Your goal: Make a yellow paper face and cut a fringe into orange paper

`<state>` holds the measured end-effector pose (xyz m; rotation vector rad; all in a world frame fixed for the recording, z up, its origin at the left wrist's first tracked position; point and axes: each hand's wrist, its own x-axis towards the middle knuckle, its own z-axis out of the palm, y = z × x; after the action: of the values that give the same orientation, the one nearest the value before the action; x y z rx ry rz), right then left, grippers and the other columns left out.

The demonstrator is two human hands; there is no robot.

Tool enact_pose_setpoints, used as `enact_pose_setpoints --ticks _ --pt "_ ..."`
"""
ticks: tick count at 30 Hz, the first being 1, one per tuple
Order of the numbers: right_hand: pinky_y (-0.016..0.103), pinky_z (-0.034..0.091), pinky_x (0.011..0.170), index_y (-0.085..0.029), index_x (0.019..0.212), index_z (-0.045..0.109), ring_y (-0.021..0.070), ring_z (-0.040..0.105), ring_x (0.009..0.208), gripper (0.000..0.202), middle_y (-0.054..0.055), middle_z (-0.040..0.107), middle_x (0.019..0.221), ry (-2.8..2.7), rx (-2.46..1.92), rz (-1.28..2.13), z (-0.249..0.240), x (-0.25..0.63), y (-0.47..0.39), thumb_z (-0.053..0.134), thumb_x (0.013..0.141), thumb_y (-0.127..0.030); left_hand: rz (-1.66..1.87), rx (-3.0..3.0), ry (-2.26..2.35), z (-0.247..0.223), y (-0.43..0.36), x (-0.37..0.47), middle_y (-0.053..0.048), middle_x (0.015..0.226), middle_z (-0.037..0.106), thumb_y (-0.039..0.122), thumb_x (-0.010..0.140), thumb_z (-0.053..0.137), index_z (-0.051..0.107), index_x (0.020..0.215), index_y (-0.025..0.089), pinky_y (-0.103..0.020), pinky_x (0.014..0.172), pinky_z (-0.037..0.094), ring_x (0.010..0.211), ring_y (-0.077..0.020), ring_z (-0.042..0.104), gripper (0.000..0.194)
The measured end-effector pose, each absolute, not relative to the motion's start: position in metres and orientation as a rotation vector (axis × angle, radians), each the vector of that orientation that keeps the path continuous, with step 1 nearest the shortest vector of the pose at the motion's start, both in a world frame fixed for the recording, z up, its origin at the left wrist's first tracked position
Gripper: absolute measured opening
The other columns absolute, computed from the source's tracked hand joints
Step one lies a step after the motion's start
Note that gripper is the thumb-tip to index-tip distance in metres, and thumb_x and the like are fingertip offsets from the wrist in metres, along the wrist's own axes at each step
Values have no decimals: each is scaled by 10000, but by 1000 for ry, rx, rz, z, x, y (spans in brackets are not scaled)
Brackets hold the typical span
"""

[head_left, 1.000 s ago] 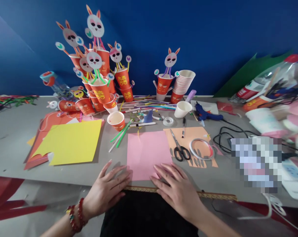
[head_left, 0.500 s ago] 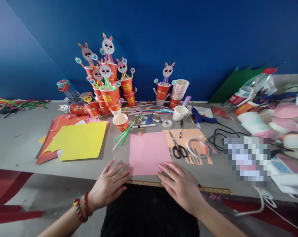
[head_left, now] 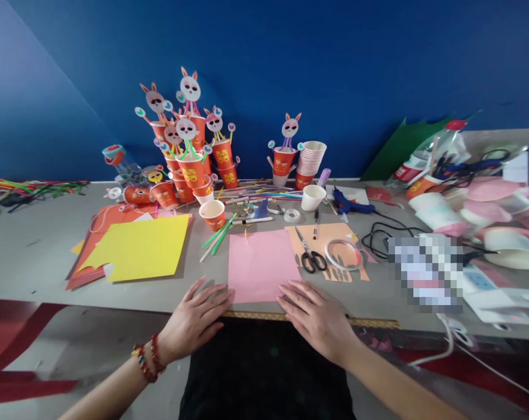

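the gray table is offering a gap between yellow sheet and pink sheet; green straws are crowding its far end; scissors are blocking the pink sheet's right.

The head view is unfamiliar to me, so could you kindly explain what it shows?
There is no machine here, just a person working bare-handed. A camera worn on the person's head looks forward and down. The left hand and right hand lie open at the near corners of a pink sheet, touching it but gripping nothing. Left of it on the table is a yellow sheet; to the right, scissors lie over an orange sheet. Farther back stand red paper cups, several topped with rabbit faces.
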<state>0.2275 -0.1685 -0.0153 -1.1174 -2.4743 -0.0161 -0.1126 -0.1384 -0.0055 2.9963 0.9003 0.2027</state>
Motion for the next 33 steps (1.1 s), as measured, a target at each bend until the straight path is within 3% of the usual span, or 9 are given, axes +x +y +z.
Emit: enact_pose_setpoints --ticks 6,11,21,27,33 --pt "461 467 974 -202 1065 707 239 635 1006 221 71 728 1119 -2406 -1152 37 -4 212 -159 514 957 -207 196 3006 867 -12 -135 -114 -36 1472 480 309 975 477 394 1449 238 -520 1212 91 1418 -244 340 486" --pt "389 483 915 -192 1175 630 239 583 1080 249 93 670 1205 -2469 -1151 217 7 164 -134 542 942 -213 188 3009 848 -8 -122 -110 -39 1454 504 332 977 482 424 1429 238 -528 1209 97 1427 -258 321 465" --pt "321 468 814 -175 908 636 219 613 923 103 55 674 936 -2530 -1245 546 7 137 -82 646 806 -162 400 2796 859 -6 -77 -90 -98 1365 578 231 973 447 456 1373 209 -478 1147 313 1286 -228 509 401" --pt "330 458 800 -172 936 641 221 609 927 102 71 669 986 -2545 -1156 534 8 130 -85 610 895 -260 522 2600 962 -2 -70 -77 -85 1269 609 189 956 457 542 1259 218 -433 1076 416 1191 -225 550 316" --pt "334 448 797 -171 936 645 216 591 920 78 69 662 988 -2600 -1083 425 9 128 -80 579 917 -209 538 2601 917 -6 -61 -77 -91 1379 531 143 930 458 482 1323 210 -428 1127 374 1300 -224 461 399"
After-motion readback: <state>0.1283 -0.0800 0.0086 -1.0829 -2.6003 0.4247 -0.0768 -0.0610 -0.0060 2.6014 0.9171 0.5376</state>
